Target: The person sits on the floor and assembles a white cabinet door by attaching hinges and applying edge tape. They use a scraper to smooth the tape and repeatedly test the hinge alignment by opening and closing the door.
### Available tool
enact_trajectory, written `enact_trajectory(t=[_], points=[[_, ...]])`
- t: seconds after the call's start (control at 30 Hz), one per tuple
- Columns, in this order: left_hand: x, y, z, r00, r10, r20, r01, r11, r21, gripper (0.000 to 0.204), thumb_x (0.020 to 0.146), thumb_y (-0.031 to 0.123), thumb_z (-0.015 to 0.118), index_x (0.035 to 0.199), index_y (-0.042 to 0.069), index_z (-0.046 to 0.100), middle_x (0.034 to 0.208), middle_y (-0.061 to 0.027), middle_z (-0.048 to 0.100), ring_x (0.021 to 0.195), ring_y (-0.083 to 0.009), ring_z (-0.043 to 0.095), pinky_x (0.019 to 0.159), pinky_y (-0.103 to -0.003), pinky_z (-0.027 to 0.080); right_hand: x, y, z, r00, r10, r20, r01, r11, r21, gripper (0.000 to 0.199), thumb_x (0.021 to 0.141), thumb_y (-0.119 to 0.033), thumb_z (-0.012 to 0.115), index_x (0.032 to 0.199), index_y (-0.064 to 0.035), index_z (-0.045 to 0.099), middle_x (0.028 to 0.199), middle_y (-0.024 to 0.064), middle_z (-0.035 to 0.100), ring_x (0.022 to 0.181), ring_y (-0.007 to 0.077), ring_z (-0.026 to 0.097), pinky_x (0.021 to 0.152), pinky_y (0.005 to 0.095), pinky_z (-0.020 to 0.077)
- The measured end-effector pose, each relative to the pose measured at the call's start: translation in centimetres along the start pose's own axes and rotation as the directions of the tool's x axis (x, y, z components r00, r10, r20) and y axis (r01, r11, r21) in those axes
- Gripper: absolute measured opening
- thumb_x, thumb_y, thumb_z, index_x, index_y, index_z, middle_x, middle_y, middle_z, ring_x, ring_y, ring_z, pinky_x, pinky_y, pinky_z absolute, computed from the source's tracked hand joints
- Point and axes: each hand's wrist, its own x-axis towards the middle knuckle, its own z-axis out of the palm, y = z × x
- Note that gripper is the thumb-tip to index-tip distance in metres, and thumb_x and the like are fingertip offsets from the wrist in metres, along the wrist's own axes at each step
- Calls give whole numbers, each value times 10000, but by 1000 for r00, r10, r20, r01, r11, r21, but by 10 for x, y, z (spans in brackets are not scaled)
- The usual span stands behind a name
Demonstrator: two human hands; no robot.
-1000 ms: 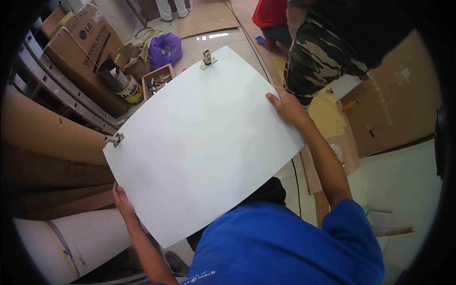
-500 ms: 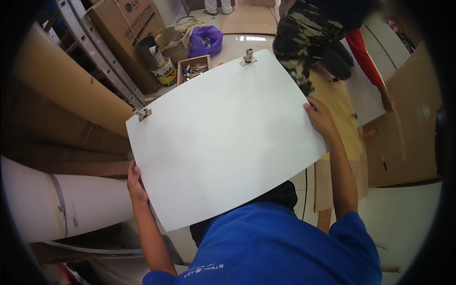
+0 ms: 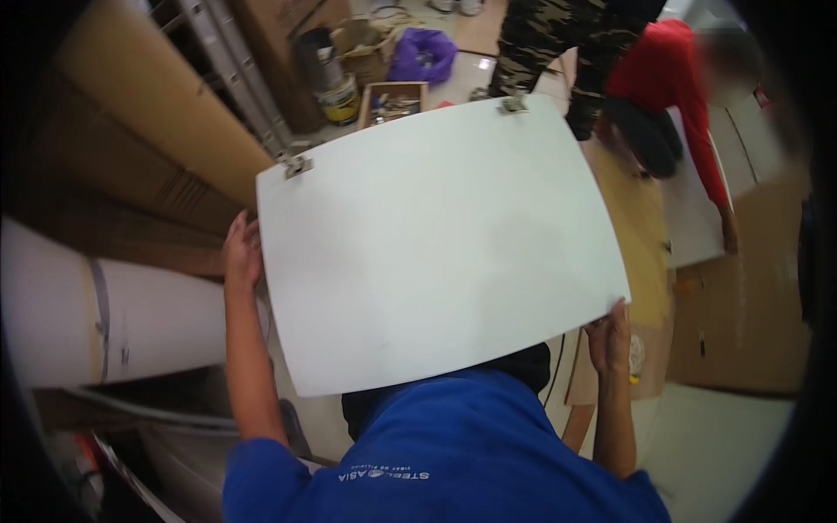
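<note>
A white cabinet door [image 3: 436, 244] is tilted in front of my body, its near edge by my lap. Two metal hinges, a left one [image 3: 297, 166] and a right one [image 3: 514, 105], are fixed along its far edge. My left hand [image 3: 242, 253] holds the door's left edge, its fingers pointing up and partly stretched; the part behind the panel is hidden. At the near right corner, my right hand [image 3: 609, 336] grips the door, fingers bent at its edge and underside.
A crouching person in red [image 3: 663, 70] reaches to another white panel [image 3: 697, 227] at right. Someone in camouflage trousers [image 3: 536, 39] stands beyond the door. An open tool box [image 3: 394, 85], paint bucket [image 3: 340, 103], purple bag [image 3: 422, 54] and ladder [image 3: 235, 70] are at the far left.
My right hand has slid from the door's right side down to its near right corner. My left hand is higher along the left edge. The door has turned slightly and appears further right.
</note>
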Motion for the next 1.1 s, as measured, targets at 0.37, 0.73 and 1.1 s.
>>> enact_trajectory(t=[0.37,0.73,1.1], points=[[73,21,54,974,-51,222,72,994,-84,448,1152,319,466,1444,-4,569,1377,-179,653,1261,-289,633,1105,-445,522,-29,49,82,966,256,36,-252,900,355,639,1054,-316,690,1551,-20,420,1536,121,536,1436,275,513,1224,459,433],[100,50,114,987,94,130,-52,954,-295,319,1120,264,501,1225,0,645,1165,-164,720,1071,-297,707,996,-470,594,117,-14,63,999,4,51,-15,977,212,670,1071,-225,651,1603,28,331,1606,190,459,1475,330,459,1262,497,360],[-109,49,117,898,261,355,-162,945,-285,277,1063,209,660,1291,54,638,1090,-87,736,895,-181,727,752,-358,621,398,-90,34,999,33,33,-32,999,-36,623,1129,-433,518,1530,43,475,1507,217,576,1326,343,590,1157,419,469]])
